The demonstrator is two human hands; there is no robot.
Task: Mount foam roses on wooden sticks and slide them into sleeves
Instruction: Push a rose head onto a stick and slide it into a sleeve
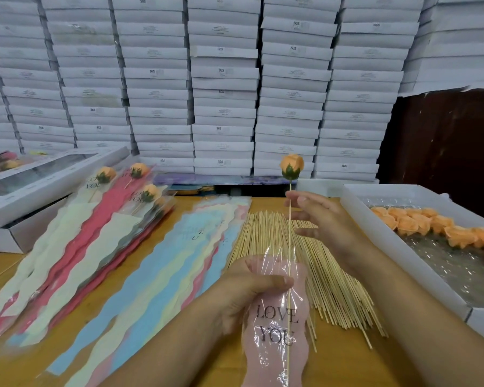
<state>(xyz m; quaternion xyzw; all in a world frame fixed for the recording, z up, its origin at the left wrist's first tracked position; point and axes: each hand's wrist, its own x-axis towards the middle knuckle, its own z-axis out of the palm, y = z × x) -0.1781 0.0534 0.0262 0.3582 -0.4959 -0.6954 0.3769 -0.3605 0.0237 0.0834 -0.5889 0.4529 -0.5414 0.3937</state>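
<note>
Far left there was a windowed box (39, 177) sitting on another white one, and next to it a fanned pile of finished roses (140, 188) already in their sleeves. Right of that, a spread of empty sleeves (162, 263) in blue, yellow and pink lay flat on the table (347, 364).

Near the middle, the left hand (252, 289) was pinching a pink "LOVE YOU" sleeve (277, 317) near its mouth, thumb on top. The stick (289, 247) was already partway down inside it, standing roughly upright with the orange rose (291, 166) well above the opening. The right hand (324, 219) was holding the stick up high, thumb and fingertip at it, other fingers loosely spread.

Behind the hands sat the loose stick pile (305, 263), and far right a white tray (403, 247) with a row of unmounted roses (444, 227).

So I'd say this was the sliding-in step, about halfway. Next move probably needed the right hand pushing the stick straight down while the left kept the mouth open, so the bloom doesn't snag the film.
</note>
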